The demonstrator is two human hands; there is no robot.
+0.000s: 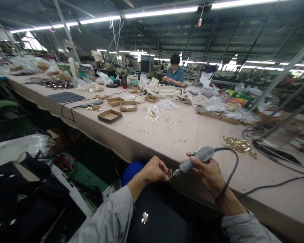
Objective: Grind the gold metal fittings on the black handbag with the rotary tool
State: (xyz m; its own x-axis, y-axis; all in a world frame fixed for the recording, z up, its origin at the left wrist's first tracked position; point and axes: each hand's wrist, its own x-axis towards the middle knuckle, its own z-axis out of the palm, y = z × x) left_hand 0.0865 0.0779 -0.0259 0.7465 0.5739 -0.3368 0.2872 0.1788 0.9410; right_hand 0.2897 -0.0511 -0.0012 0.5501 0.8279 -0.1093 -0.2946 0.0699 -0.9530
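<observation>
The tool (199, 158) is grey and its cord (237, 165) is dark grey. The little piece (170, 173) at its tip looks goldish brown. The table (205, 138) is plain pale pink, and the metal heap (239, 145) shines gold. Over there I see another worker's blue shirt (176, 75).

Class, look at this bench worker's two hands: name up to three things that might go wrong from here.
1. The grey tool in the right hand could slip off the small piece and jab the left hand, which pinches it close to the tip.
2. The piece is held off the table, so a loosened pinch might drop it.
3. The cord loops by the right wrist and could snag.
</observation>
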